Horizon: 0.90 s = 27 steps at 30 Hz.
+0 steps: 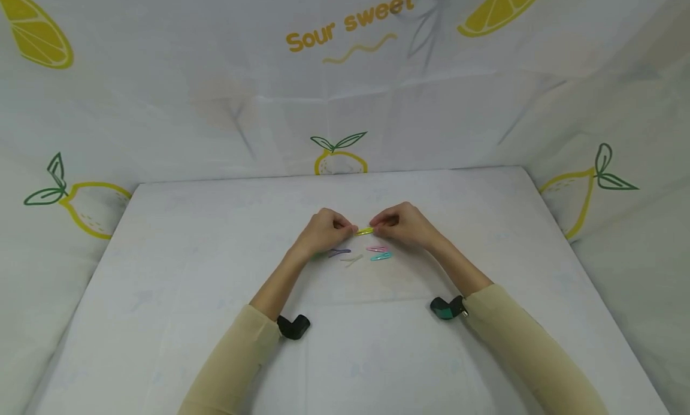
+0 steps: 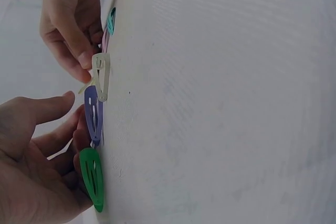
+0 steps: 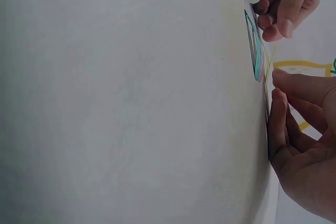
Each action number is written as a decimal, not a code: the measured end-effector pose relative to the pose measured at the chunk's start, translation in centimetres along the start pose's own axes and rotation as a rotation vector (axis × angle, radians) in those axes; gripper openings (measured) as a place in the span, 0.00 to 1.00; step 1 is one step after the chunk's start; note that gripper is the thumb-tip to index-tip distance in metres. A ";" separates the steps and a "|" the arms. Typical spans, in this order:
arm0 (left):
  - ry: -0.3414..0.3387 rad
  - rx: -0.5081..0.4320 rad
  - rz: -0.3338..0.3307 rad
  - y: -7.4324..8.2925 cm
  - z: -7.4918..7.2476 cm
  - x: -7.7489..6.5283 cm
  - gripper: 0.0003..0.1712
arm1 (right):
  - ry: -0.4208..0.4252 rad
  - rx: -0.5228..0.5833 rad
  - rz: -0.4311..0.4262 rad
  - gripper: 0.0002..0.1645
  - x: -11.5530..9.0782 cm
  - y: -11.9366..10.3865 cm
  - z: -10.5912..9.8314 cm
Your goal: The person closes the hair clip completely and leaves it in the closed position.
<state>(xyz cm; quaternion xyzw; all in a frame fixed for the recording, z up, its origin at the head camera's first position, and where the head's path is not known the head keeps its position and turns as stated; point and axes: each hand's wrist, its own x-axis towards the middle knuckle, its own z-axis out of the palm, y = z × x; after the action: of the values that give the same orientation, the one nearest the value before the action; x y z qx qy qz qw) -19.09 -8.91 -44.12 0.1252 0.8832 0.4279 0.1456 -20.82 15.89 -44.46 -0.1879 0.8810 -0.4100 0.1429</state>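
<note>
A yellow snap hair clip (image 1: 365, 230) spans the small gap between the two hands, low over the white cloth. My left hand (image 1: 323, 230) pinches its left end with thumb and fingertips. At its right end, the thumb and forefinger of my right hand (image 1: 403, 224) pinch it. Nearer to me lie a purple hair clip (image 1: 339, 252), a cream hair clip (image 1: 352, 260), a pink hair clip (image 1: 377, 248) and a blue-green hair clip (image 1: 381, 256). Beside the left hand's fingers is a green hair clip (image 2: 92, 179), mostly hidden by that hand in the head view.
White cloth covers the table (image 1: 345, 343). A white curtain (image 1: 205, 121) printed with lemons rises behind it and along both sides. Each wrist wears a black camera mount, the left mount (image 1: 294, 327) and the right mount (image 1: 447, 308), close over the cloth.
</note>
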 end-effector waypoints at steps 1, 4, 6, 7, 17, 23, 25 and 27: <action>-0.004 -0.001 -0.001 0.0 0.0 0.0 0.14 | 0.000 0.001 0.003 0.09 0.0 0.0 0.0; -0.012 -0.001 -0.006 0.1 0.0 0.0 0.15 | -0.003 0.005 0.014 0.09 0.1 -0.1 0.0; -0.014 0.000 -0.010 0.2 0.1 0.0 0.15 | -0.009 0.010 0.019 0.10 0.2 -0.2 0.1; -0.015 0.000 -0.012 0.2 0.1 -0.1 0.15 | -0.011 0.010 0.021 0.10 0.2 -0.2 0.1; -0.019 -0.008 -0.026 0.2 0.2 0.0 0.15 | -0.022 -0.004 0.017 0.11 0.5 0.1 0.2; -0.011 -0.010 -0.017 0.1 0.3 0.1 0.16 | -0.030 -0.012 0.009 0.11 0.6 0.0 0.2; -0.008 -0.012 -0.013 0.1 0.4 0.1 0.16 | -0.031 -0.012 0.011 0.11 0.6 -0.1 0.2; -0.006 -0.016 -0.012 0.1 0.4 0.1 0.16 | -0.031 -0.012 0.012 0.11 0.6 -0.2 0.2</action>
<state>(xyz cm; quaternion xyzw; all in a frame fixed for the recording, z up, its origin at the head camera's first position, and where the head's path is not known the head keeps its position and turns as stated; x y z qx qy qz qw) -19.04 -8.49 -44.30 0.1202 0.8800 0.4338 0.1518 -21.20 15.37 -44.48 -0.1898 0.8822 -0.4008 0.1580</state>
